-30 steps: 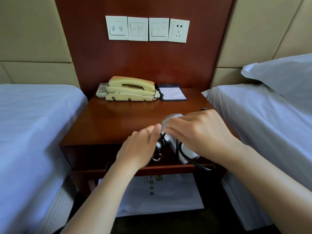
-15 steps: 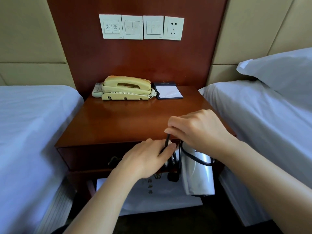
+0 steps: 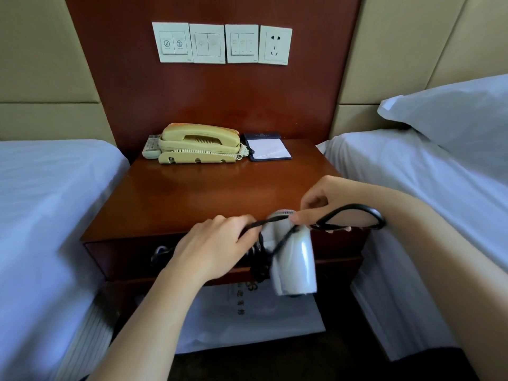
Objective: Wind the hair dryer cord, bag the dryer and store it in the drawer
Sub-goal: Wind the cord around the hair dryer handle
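Observation:
A silver-white hair dryer (image 3: 297, 262) hangs in front of the nightstand drawer (image 3: 123, 257), nozzle pointing down. Its black cord (image 3: 354, 213) crosses the dryer body and forms a loop to the right. My left hand (image 3: 217, 246) grips the cord and the dryer's handle side, which it hides. My right hand (image 3: 327, 202) pinches the cord at the top of the dryer, the loop passing over its wrist. A white bag (image 3: 247, 320) with printed characters lies on the shelf under the drawer.
On the wooden nightstand (image 3: 209, 193) stand a beige telephone (image 3: 198, 144), a remote (image 3: 151, 147) and a notepad (image 3: 268, 149) at the back. White beds flank it left (image 3: 49, 210) and right (image 3: 428, 182). Wall switches and a socket (image 3: 275, 45) are above.
The dryer has stayed hanging before the drawer. My right hand has pulled the cord out to the right into a wide loop, and my left hand has shifted up along the cord.

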{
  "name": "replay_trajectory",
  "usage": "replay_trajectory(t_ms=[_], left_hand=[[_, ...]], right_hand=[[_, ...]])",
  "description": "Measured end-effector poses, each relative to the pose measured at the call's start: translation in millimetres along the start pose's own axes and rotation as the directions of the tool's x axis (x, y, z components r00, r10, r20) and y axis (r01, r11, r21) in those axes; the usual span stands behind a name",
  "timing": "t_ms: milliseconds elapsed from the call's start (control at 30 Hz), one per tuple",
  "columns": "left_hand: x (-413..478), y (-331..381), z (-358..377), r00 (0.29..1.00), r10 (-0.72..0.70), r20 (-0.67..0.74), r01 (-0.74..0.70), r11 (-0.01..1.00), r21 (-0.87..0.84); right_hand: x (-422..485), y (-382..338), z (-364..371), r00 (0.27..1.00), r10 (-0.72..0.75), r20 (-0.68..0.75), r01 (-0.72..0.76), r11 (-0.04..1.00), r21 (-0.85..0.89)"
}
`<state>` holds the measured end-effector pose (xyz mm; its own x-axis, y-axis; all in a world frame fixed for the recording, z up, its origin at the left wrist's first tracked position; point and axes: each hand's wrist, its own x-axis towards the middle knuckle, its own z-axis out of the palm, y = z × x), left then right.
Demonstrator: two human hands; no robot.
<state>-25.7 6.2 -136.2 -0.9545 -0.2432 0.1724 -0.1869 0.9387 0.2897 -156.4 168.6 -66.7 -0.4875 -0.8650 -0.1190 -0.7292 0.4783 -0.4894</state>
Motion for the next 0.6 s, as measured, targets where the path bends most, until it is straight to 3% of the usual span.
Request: replay_trajectory(t_ms=[133, 367, 467, 600], left_hand=[[2.8, -6.3, 1.3, 0.985, -0.052, -0.166, 0.068, 0.993, 0.092], [3.8, -5.8, 3.1, 0.971, -0.105, -0.214, 0.149, 0.968, 0.201], [5.6, -6.4, 1.5, 0.972, -0.099, -0.211, 0.144, 0.968, 0.207], [3.3, -2.0, -2.3, 0.984, -0.079, -0.159, 0.097, 0.99, 0.106]], right_hand=[[-5.1, -5.4, -0.2, 0.986, -0.045, 0.159, 0.029, 0.994, 0.105], [-6.8, -5.5, -4.3, 0.966, 0.046, 0.256, -0.06, 0.997, 0.048], [-6.9, -4.3, -5.7, 0.984, 0.024, 0.175, -0.026, 1.0, 0.014], [-0.3, 2.1, -8.3, 0.995, -0.046, -0.083, 0.04, 0.997, -0.072]])
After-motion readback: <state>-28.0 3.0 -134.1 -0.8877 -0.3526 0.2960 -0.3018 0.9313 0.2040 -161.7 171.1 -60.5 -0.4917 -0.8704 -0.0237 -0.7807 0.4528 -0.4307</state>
